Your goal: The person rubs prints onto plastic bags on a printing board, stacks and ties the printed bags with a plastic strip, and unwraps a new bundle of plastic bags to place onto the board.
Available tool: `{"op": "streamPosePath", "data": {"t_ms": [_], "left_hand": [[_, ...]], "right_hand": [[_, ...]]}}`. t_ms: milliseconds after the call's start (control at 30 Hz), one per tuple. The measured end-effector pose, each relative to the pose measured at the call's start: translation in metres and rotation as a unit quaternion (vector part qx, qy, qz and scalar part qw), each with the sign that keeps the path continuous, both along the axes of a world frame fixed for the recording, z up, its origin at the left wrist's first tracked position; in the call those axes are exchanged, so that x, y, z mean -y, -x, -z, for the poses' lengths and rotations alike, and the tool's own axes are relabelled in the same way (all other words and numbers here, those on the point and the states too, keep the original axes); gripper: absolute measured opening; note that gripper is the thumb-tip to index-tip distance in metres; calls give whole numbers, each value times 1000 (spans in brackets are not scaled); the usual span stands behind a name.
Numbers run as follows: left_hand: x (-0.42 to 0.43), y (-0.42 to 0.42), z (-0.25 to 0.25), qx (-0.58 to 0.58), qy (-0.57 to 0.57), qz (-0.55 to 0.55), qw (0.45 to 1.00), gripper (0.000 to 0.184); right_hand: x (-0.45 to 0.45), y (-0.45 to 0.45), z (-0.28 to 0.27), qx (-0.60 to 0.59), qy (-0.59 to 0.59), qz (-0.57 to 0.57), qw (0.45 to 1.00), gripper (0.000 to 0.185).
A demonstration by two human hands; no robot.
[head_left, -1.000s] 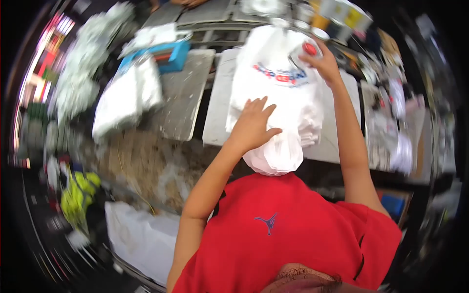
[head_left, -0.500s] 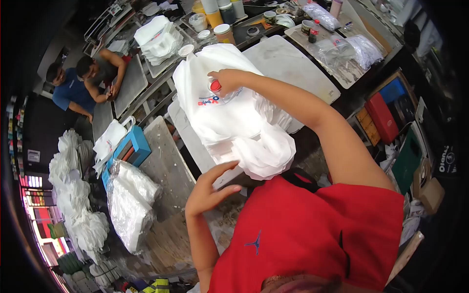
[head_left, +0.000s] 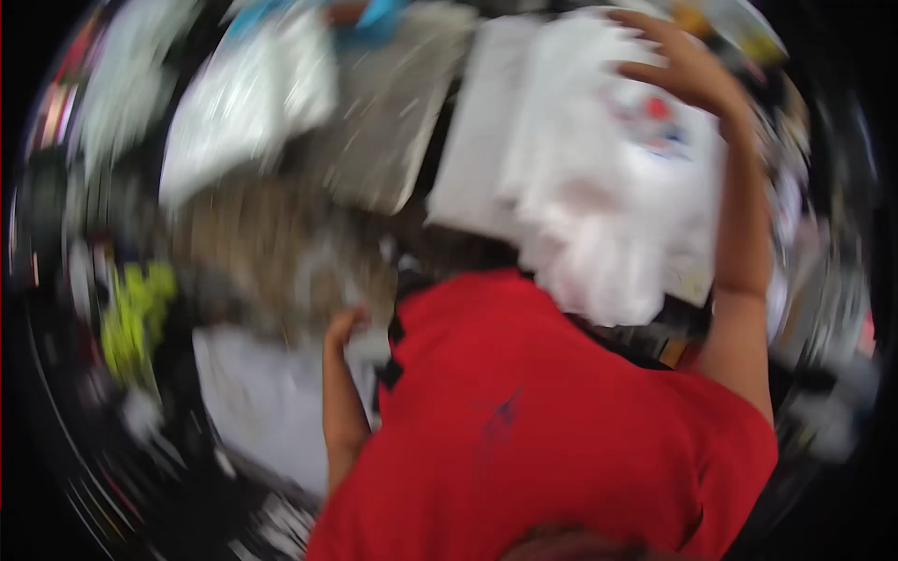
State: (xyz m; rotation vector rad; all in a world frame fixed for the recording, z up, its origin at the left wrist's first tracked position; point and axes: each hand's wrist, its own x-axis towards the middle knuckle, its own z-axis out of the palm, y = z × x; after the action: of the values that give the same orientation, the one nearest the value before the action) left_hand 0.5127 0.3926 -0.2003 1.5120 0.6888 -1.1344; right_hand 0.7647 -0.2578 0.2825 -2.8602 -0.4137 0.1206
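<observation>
A pile of white bags point(head_left: 580, 168) lies on a pale board point(head_left: 477, 140) at upper right, its lower end bunched and hanging near my red shirt. A blurred blue and red print point(head_left: 669, 140) shows on the top bag, with a round red spot point(head_left: 658, 107) beside it. My right hand point(head_left: 678, 70) is over the far part of the pile, thumb and fingers apart, holding nothing I can see. At lower left, away from the bags, my left hand point(head_left: 346, 324) hangs low beside my body. Motion blur hides its fingers.
A clear-wrapped white bundle point(head_left: 253, 103) sits at upper left, next to a grey board point(head_left: 398, 103) and a blue box point(head_left: 374, 19). A white sheet-like surface point(head_left: 262, 402) is at lower left. Bright yellow-green material point(head_left: 136, 318) lies at the far left.
My view has swung down and to the left, so the bags appear further right. My left hand has dropped away from the bags' lower end. My right hand has come off the red spot.
</observation>
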Motion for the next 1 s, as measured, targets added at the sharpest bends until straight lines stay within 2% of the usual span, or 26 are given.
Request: {"op": "streamPosePath", "data": {"t_ms": [33,67,133,267,367,433,467,533,600,733,867,933,1000], "left_hand": [[-11,25,22,-26,-62,-14,998,53],[4,41,-5,-38,-73,-133,988,54],[-8,70,12,-126,-112,-194,966,54],[-28,100,47,-122,-53,-241,961,50],[-73,84,63,-131,-29,-265,955,45],[-106,88,84,-87,-5,-212,973,38],[-123,82,77,-89,-3,-226,970,38],[-161,51,45,-23,-37,-287,957,34],[-202,32,19,0,-30,-338,941,33],[-295,-1,7,65,-36,-445,892,32],[-370,-46,-29,112,-59,-493,861,32],[-403,-70,-43,113,-41,-486,865,32],[-438,-87,-48,156,-15,-438,885,34]], "right_hand": [[-13,-6,3,-29,-38,-38,998,63],[-25,-13,9,-62,-63,-59,994,64],[-64,-18,23,-119,-111,-63,985,60],[-206,-17,42,-247,-83,-49,964,61],[-342,-24,84,-352,-138,-77,923,58],[-431,-20,108,-413,-112,-119,896,55],[-475,-22,119,-420,-81,-155,891,55],[-550,-20,130,-434,-57,-245,865,54],[-606,-26,131,-450,-39,-278,847,53],[-701,-54,129,-409,-28,-330,850,53],[-799,-91,147,-380,-41,-366,848,51],[-840,-107,157,-381,-103,-404,825,51],[-885,-127,169,-373,-105,-441,809,51]]}}
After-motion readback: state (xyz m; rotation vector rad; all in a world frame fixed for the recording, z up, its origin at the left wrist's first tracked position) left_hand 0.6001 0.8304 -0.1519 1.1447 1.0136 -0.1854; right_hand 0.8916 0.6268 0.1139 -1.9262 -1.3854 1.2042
